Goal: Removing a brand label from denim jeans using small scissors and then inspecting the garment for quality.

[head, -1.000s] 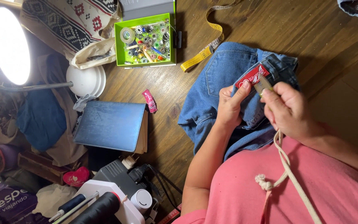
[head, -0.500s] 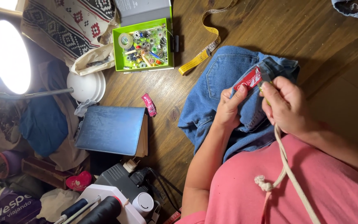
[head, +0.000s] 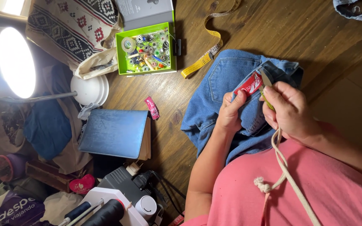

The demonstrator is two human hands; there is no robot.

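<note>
Head view: jeans [head: 227, 79] lie on a wooden surface [head: 315, 37]. The left hand [head: 229, 113] pinches a red patch [head: 249, 85] against the denim. The right hand [head: 288, 111] is closed around a small tool [head: 266, 80], possibly a blade, touching the patch. A green sewing box [head: 145, 52] and yellow tape [head: 208, 56] sit nearby.
</note>
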